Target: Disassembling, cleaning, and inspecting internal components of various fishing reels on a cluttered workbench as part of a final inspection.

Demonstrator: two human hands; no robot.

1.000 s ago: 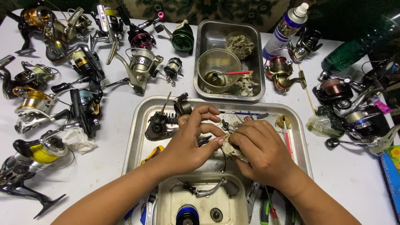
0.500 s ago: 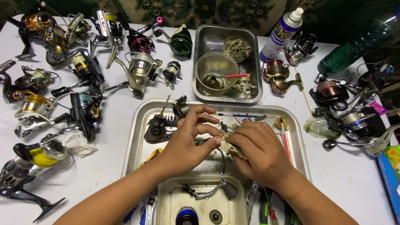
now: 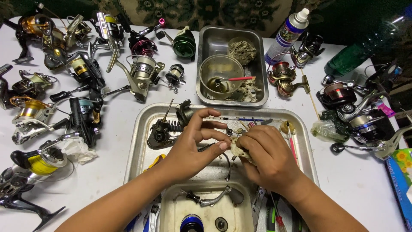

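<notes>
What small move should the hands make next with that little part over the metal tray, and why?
Probably keep wiping the small part with the rag. The left hand pinches the part at its fingertips, the right hand presses the crumpled rag against it, and both are over the metal tray.

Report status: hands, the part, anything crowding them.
Left hand and right hand meet over the metal tray, pinching a small grimy part. Stripped reel body lies just left. Tools crowd the tray's front edge.
</notes>
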